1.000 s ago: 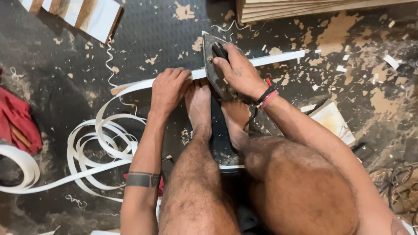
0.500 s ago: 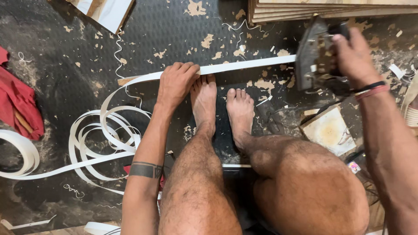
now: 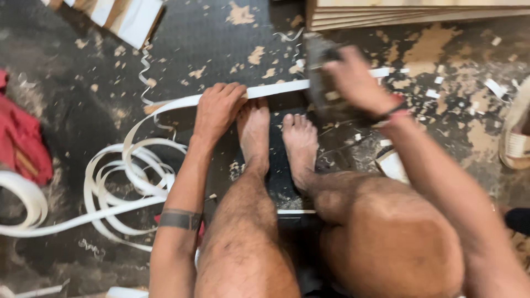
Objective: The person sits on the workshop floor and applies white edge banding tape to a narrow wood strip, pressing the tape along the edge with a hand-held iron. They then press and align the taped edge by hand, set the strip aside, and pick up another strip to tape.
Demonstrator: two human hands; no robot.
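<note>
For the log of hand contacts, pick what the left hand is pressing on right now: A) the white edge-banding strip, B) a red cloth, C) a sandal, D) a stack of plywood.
A: the left hand lies flat on the white edge-banding strip just ahead of the bare toes, while the red cloth sits far off to the side.

Carpentry workshop, floor level. Shavings point(image 3: 259, 55) are littering the dark floor point(image 3: 210, 33). Boards point(image 3: 419, 14) and white banding point(image 3: 127, 182) are lying around.
</note>
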